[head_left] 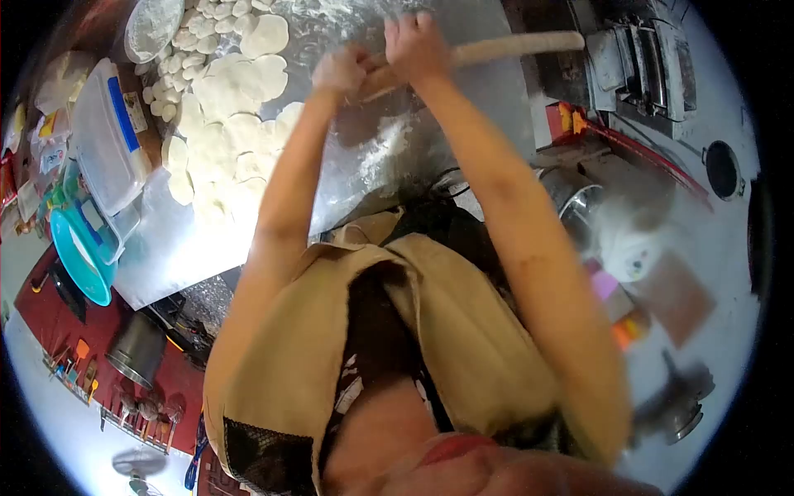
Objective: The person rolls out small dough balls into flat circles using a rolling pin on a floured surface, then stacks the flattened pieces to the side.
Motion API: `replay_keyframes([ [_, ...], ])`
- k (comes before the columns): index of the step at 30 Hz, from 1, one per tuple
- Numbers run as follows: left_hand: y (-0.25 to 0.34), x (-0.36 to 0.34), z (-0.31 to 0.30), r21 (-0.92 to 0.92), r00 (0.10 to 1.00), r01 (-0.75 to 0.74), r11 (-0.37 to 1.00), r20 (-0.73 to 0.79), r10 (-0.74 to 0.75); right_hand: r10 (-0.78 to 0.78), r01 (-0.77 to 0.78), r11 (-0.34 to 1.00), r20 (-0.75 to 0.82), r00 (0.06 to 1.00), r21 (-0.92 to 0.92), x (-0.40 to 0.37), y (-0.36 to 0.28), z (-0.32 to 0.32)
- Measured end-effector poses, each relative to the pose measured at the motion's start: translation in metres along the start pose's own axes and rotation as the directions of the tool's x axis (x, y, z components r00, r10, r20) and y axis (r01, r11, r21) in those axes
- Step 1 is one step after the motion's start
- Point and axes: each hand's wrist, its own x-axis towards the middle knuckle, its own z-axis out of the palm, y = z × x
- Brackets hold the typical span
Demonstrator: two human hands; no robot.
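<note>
My right hand (416, 51) is closed round a long tan roll (517, 47) that stretches to the right over the metal table (364, 169). Whether the roll is dough or wood I cannot tell. Just left of it, my left hand (341, 70) is blurred, its fingers curled at the roll's near end. Left of my hands lie flat round dough pieces (223, 145), some overlapping. Small dough lumps (194, 41) are grouped behind them, beside a bowl of flour (155, 29). Loose flour is scattered over the table.
On the left are a clear plastic box (106, 136) and a turquoise basin (81, 256). A metal pot (137, 351) stands on a red surface (178, 376) at lower left. Dark metal equipment (645, 70) is at the upper right, with a red bar (649, 153) below it.
</note>
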Motion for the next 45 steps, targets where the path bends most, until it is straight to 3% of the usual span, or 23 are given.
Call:
replay_keyframes([
  [1, 0.000, 0.006, -0.010, -0.010, 0.997, -0.033, 0.999, 0.074, 0.034, 0.045, -0.050, 0.994, 0.059, 0.997, 0.093, 0.013, -0.001, 0.002],
  [2, -0.002, -0.001, -0.014, -0.005, 0.997, -0.042, 0.999, 0.072, 0.042, -0.079, 0.103, 0.992, 0.261, 0.962, -0.079, 0.006, 0.011, 0.010],
  [3, -0.003, -0.019, -0.017, -0.062, 1.000, 0.003, 0.998, -0.031, -0.005, -0.078, 0.101, 0.992, 0.259, 0.963, -0.078, -0.023, 0.018, 0.001],
  [5, -0.010, -0.045, -0.013, -0.128, 0.989, 0.043, 0.991, -0.138, -0.060, -0.285, 0.265, 0.951, -0.120, 0.951, -0.159, -0.075, 0.022, -0.028],
  [6, -0.018, -0.054, -0.004, -0.094, 0.996, 0.033, 0.995, -0.079, -0.040, -0.291, 0.271, 0.949, -0.121, 0.949, -0.159, -0.067, 0.020, -0.024],
  [9, -0.004, -0.048, 0.001, 0.046, 0.997, -0.008, 0.999, -0.074, 0.011, -0.127, 0.107, 0.971, -0.078, 0.989, -0.215, -0.034, -0.001, -0.005],
  [12, -0.017, -0.004, -0.013, 0.075, 0.992, -0.106, 0.992, -0.058, 0.110, 0.017, -0.014, 0.996, 0.038, 0.999, -0.085, 0.005, -0.008, -0.001],
  [14, -0.029, -0.027, -0.019, -0.014, 0.993, -0.029, 0.999, -0.113, 0.027, -0.288, 0.352, 0.920, 0.313, 0.905, -0.172, -0.032, 0.009, -0.018],
  [15, -0.035, -0.041, -0.018, -0.115, 0.986, 0.049, 0.992, -0.154, -0.066, -0.298, 0.362, 0.917, 0.314, 0.901, -0.169, -0.051, 0.012, -0.025],
  [17, -0.040, -0.059, -0.012, -0.203, 0.995, 0.069, 0.977, -0.063, -0.083, -0.287, 0.275, 0.944, -0.045, 0.957, -0.181, -0.080, 0.016, -0.033],
  [19, -0.020, -0.063, -0.007, -0.093, 0.989, -0.066, 0.993, -0.140, 0.053, -0.295, 0.286, 0.933, -0.012, 0.955, -0.219, -0.028, -0.004, -0.027],
  [20, -0.043, -0.030, 0.001, 0.252, 0.962, -0.255, 0.934, -0.029, 0.271, -0.309, 0.302, 0.919, 0.011, 0.951, -0.254, -0.005, -0.013, -0.018],
  [23, -0.027, -0.013, -0.023, 0.092, 0.994, -0.068, 0.993, -0.078, 0.075, -0.235, 0.201, 0.959, -0.164, 0.958, -0.198, 0.018, -0.013, 0.017],
  [25, -0.028, -0.052, -0.021, 0.075, 0.985, 0.025, 0.997, -0.173, -0.011, -0.336, 0.325, 0.928, -0.029, 0.941, -0.184, -0.039, 0.021, 0.028],
  [28, -0.044, -0.073, -0.002, -0.205, 0.983, 0.082, 0.975, -0.148, -0.113, -0.348, 0.326, 0.930, -0.118, 0.930, -0.171, -0.087, -0.008, -0.029],
  [33, -0.031, -0.024, -0.013, 0.154, 0.984, -0.031, 0.988, -0.169, 0.057, -0.207, 0.196, 0.977, -0.143, 0.968, -0.091, -0.002, -0.030, 0.033],
  [34, -0.038, -0.026, -0.019, -0.014, 0.987, -0.012, 1.000, -0.163, 0.010, -0.209, 0.194, 0.977, -0.212, 0.955, -0.089, 0.002, -0.033, 0.038],
  [36, -0.053, -0.060, -0.017, -0.050, 0.972, 0.013, 0.999, -0.234, -0.025, -0.385, 0.375, 0.911, -0.024, 0.923, -0.171, -0.049, -0.006, 0.019],
  [37, -0.060, -0.072, -0.014, -0.094, 0.949, 0.032, 0.995, -0.308, -0.059, -0.392, 0.382, 0.908, -0.022, 0.920, -0.172, -0.064, -0.007, 0.002],
  [38, -0.076, -0.076, -0.002, -0.296, 0.964, 0.038, 0.954, -0.240, -0.113, -0.388, 0.373, 0.914, -0.079, 0.918, -0.160, -0.081, -0.009, -0.016],
  [39, -0.068, -0.078, -0.005, -0.300, 0.965, 0.047, 0.953, -0.233, -0.121, -0.376, 0.358, 0.923, -0.129, 0.918, -0.143, -0.093, -0.010, -0.024],
  [42, -0.034, -0.066, -0.018, -0.102, 0.986, 0.049, 0.994, -0.154, -0.064, -0.268, 0.260, 0.957, -0.048, 0.962, -0.131, -0.029, -0.025, 0.040],
  [45, -0.032, -0.054, -0.022, 0.009, 0.970, -0.019, 1.000, -0.242, 0.020, -0.133, 0.124, 0.989, -0.122, 0.984, -0.084, 0.003, -0.054, 0.032],
])
